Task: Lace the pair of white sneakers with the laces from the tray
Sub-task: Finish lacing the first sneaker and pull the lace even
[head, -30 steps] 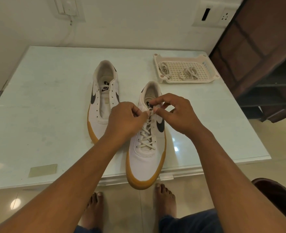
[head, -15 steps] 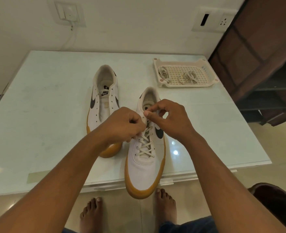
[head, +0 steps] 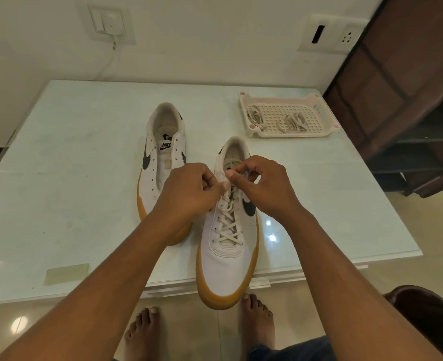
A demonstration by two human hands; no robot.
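Lace stays pinched by left hand and right hand.

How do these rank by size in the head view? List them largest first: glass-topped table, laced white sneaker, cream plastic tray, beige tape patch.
Pale glass-topped table
Laced white gum-soled sneaker
Cream perforated plastic tray, farther off, so this order is unsure
Beige tape patch
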